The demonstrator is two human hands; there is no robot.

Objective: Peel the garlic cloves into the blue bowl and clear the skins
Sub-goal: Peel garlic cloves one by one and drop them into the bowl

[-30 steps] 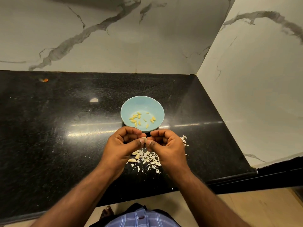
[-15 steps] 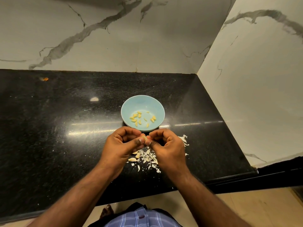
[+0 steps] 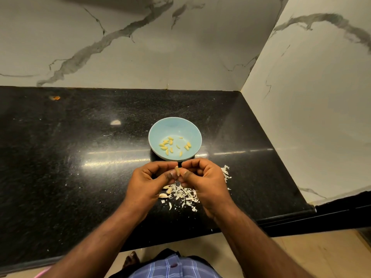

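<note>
A light blue bowl [image 3: 158, 129] stands on the black counter [image 3: 80, 157] and holds several peeled yellow cloves [image 3: 168, 143]. Just in front of it, above the counter, my left hand [image 3: 149, 182] and my right hand [image 3: 206, 177] meet fingertip to fingertip. Together they pinch one garlic clove [image 3: 176, 170], which stands upright between the thumbs. Below the hands lies a pile of white skins [image 3: 183, 194], with a few unpeeled cloves [image 3: 168, 190] at its left edge. More skins [image 3: 225, 171] lie to the right of my right hand.
Marble walls [image 3: 140, 57] close off the counter at the back and on the right. The counter's front edge [image 3: 281, 217] runs just behind my wrists. A small orange scrap [image 3: 55, 97] lies far back left.
The clove now sticks up in plain sight between my thumbs, where before it was mostly hidden by the fingertips. Both hands have stayed in place in front of the bowl.
</note>
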